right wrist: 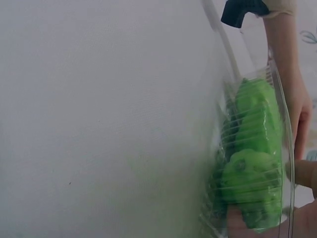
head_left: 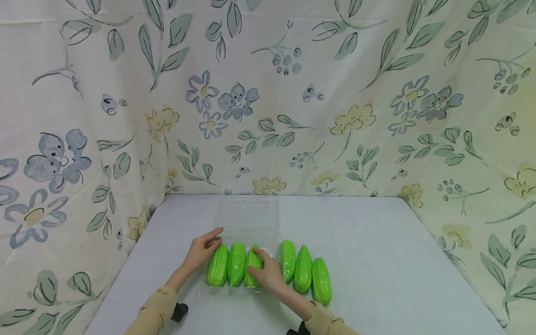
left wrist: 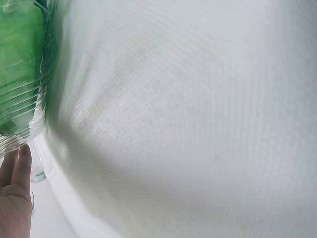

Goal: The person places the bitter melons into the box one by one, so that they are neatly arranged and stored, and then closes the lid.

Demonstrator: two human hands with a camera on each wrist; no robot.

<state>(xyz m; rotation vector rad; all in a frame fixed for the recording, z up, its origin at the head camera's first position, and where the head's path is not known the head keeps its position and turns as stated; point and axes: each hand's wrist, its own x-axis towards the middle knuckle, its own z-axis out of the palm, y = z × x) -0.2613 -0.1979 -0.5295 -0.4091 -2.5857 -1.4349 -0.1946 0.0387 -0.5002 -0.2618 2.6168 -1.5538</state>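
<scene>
A clear plastic box (head_left: 217,290) with its lid (head_left: 248,215) laid back holds three bright green gourd-shaped vegetables side by side: a left one (head_left: 217,266), a middle one (head_left: 236,264) and a right one (head_left: 252,266). My right hand (head_left: 270,274) reaches over the box's right side, thumb and fingers about the right gourd; the right wrist view shows it through the ridged wall. At the box's upper left corner is my left hand (head_left: 200,249), its fingers extended beside the left gourd's top. In the left wrist view, these fingers (left wrist: 21,168) touch the ridged wall.
Three more green gourds lie on the white table just right of the box: one close to it (head_left: 287,260), one in the middle (head_left: 303,271) and one farther right (head_left: 321,282). A floral curtain (head_left: 268,116) hangs behind the table and along both sides.
</scene>
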